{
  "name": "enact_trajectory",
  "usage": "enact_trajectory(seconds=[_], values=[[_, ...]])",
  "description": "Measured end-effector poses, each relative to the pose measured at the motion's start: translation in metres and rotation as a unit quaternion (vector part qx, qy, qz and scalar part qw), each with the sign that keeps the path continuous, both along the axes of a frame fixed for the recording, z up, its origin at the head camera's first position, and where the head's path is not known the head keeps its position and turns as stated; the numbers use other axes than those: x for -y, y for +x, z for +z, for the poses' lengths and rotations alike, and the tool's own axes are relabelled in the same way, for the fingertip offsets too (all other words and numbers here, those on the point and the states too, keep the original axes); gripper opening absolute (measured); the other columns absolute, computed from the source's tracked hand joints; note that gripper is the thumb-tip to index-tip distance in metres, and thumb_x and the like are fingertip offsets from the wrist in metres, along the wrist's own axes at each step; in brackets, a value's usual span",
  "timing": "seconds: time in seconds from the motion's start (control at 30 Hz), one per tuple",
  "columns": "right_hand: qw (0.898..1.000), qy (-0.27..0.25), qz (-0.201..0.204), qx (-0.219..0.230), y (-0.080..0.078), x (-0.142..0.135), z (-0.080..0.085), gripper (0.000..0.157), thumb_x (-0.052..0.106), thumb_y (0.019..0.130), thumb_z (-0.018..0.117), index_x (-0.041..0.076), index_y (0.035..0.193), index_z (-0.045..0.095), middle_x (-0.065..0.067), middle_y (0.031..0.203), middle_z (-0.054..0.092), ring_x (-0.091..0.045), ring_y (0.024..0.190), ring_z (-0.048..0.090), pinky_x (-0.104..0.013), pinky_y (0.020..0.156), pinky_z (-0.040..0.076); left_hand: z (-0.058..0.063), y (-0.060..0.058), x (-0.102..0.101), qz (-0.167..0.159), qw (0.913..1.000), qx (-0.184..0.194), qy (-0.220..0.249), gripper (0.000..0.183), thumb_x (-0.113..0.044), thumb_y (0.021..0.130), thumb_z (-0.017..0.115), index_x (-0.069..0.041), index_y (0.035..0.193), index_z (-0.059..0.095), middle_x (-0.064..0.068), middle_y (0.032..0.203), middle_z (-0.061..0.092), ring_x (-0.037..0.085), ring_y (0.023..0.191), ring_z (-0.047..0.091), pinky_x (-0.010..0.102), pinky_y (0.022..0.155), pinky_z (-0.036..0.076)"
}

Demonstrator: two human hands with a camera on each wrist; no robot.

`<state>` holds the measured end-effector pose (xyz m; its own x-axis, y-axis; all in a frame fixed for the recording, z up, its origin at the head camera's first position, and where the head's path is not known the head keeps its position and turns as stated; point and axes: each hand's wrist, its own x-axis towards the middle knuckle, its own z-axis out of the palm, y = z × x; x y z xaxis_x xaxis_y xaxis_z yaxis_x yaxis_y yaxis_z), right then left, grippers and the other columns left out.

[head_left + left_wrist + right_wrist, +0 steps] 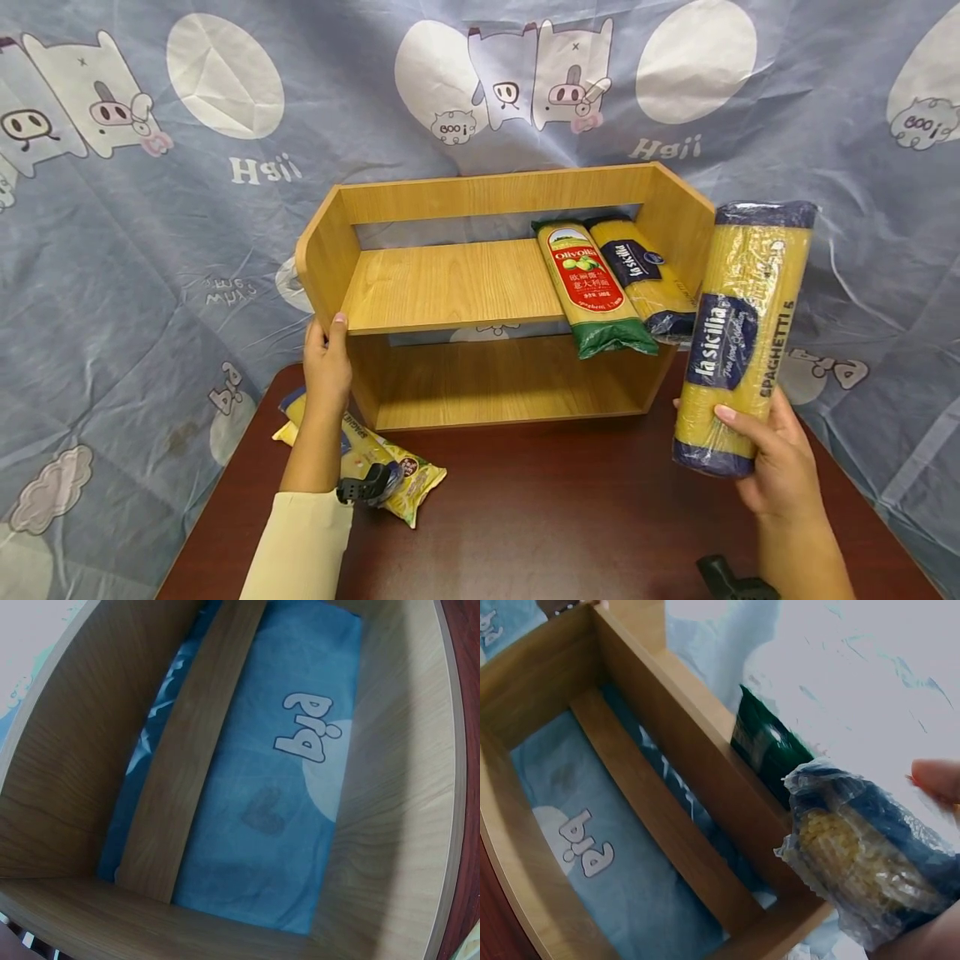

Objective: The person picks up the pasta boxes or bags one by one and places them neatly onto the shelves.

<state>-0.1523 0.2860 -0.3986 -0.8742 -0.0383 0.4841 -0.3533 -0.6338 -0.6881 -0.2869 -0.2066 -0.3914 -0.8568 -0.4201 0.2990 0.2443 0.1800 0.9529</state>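
In front of you hangs a creased grey-blue cloth [337, 100], running past both sides of a dark reddish-brown table [562, 517] with a faint sheen. You see cartoon pigs [573, 79], pale ovals [696, 62] and white "Haii" lettering [266, 171] printed across it. In your right wrist view, bright light washes the upper cloth nearly white.

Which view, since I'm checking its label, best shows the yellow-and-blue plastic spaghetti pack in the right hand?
The head view: the pack shows nearly whole, "la sicilia" readable. The right wrist view shows its crinkled end, no readable lettering; the left wrist view, none.
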Motion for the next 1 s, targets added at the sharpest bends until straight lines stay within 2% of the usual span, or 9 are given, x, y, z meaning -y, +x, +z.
enact_trajectory(seconds=[0.13,0.43,0.63,1.0], values=[[0.999,0.038,-0.001,0.004,0.003,0.011,0.004,0.062,-0.018,0.099,0.024,0.007,0.156,0.026,-0.014,0.127,0.068,-0.034,0.104,0.074,-0.040,0.078,0.063,-0.002,-0.001,0.000,0.006,1.0000,-0.001,-0.001,0.047,-0.041,0.105,0.050,-0.010,0.140,0.057,0.010,0.132,0.048,0.023,0.124,0.046,0.042,0.110,0.037],[0.993,0.112,-0.004,0.029,0.005,0.039,0.008,0.049,-0.010,0.104,0.029,0.010,0.148,0.039,-0.008,0.116,0.073,-0.026,0.097,0.076,-0.034,0.073,0.063,-0.002,-0.001,0.000,0.007,1.0000,-0.001,0.000,0.049,-0.043,0.105,0.050,-0.010,0.140,0.057,0.006,0.127,0.048,0.021,0.121,0.046,0.040,0.107,0.039],[0.985,0.164,-0.011,0.053,0.005,0.057,0.007,0.049,-0.003,0.106,0.032,0.014,0.152,0.036,-0.004,0.115,0.072,-0.024,0.095,0.076,-0.035,0.072,0.063,-0.003,0.000,0.001,0.005,1.0000,0.001,-0.006,0.050,-0.043,0.105,0.049,-0.011,0.142,0.056,0.010,0.131,0.048,0.025,0.125,0.046,0.044,0.110,0.037],[0.979,0.188,0.040,0.075,0.004,0.087,0.004,0.040,0.010,0.110,0.031,0.019,0.147,0.041,-0.001,0.114,0.073,-0.023,0.097,0.075,-0.037,0.075,0.063,-0.002,-0.001,0.000,0.004,0.9999,-0.006,-0.010,0.050,-0.044,0.105,0.049,-0.011,0.143,0.055,0.010,0.134,0.048,0.024,0.129,0.045,0.044,0.113,0.035]])
